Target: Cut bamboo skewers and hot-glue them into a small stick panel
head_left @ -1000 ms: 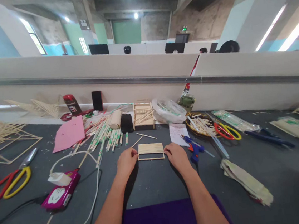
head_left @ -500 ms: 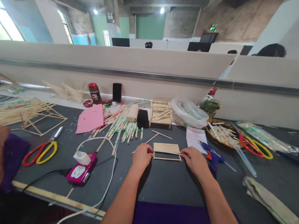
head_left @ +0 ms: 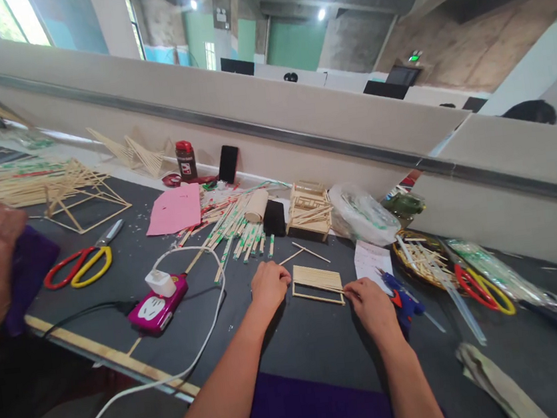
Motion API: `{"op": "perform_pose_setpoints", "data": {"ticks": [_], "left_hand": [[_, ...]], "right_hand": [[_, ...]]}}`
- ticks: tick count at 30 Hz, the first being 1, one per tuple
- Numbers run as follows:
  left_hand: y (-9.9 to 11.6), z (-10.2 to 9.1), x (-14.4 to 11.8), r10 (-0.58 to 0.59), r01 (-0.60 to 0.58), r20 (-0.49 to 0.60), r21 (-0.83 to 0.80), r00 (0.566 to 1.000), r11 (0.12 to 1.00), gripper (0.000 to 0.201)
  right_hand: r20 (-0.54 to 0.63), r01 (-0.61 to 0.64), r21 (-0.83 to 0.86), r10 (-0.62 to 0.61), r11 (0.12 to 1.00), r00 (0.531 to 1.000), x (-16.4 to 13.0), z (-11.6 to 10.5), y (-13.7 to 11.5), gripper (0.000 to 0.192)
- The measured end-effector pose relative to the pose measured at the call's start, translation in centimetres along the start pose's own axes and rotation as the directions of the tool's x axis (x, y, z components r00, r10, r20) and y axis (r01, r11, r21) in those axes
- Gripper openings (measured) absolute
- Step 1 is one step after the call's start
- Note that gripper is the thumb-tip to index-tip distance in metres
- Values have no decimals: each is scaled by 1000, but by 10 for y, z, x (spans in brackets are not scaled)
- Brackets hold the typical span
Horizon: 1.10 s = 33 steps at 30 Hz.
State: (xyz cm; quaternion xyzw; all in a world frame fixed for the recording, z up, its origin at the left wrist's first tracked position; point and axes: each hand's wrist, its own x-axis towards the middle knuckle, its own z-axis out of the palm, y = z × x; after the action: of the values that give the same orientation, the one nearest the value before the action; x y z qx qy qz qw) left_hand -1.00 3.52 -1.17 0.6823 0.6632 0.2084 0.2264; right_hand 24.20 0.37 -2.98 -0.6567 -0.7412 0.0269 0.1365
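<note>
The stick panel (head_left: 317, 277) lies flat on the dark surface (head_left: 319, 348), between the left hand (head_left: 271, 288), fingers curled nearly together by its left edge, and the right hand (head_left: 372, 304), fingertips drawn close at its right edge; whether either grips it, I cannot tell. A blue glue gun (head_left: 404, 302) lies just beyond the right hand.

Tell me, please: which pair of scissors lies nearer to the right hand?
The scissors beside the wicker basket, on the same side as the right hand. The other scissors lie far left, near the magenta power strip.
</note>
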Motion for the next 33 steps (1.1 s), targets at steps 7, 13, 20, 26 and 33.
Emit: {"op": "perform_pose_setpoints", "data": {"ticks": [7, 13, 20, 26, 33], "left_hand": [[0, 2, 0, 6, -6, 18, 1, 1000, 1000, 13], [0, 1, 2, 6, -5, 37, -27, 999, 1000, 15], [4, 3, 2, 4, -3, 51, -8, 999, 1000, 9], [8, 3, 3, 13, -15, 51, 48, 999, 999, 12], [11, 0, 4, 2, -4, 41, 54, 999, 999, 15]], "right_hand": [[-3, -2, -71, 1, 997, 1000, 0, -5, -7, 20], [-3, 7, -66, -8, 998, 1000, 1, -6, -8, 19], [8, -13, -43, 13, 999, 1000, 2, -5, -8, 20], [15, -67, 78, 66, 995, 998, 2, -2, -5, 21], [-6, -115, 192, 118, 975, 993, 4, 3, -1, 19]]}}
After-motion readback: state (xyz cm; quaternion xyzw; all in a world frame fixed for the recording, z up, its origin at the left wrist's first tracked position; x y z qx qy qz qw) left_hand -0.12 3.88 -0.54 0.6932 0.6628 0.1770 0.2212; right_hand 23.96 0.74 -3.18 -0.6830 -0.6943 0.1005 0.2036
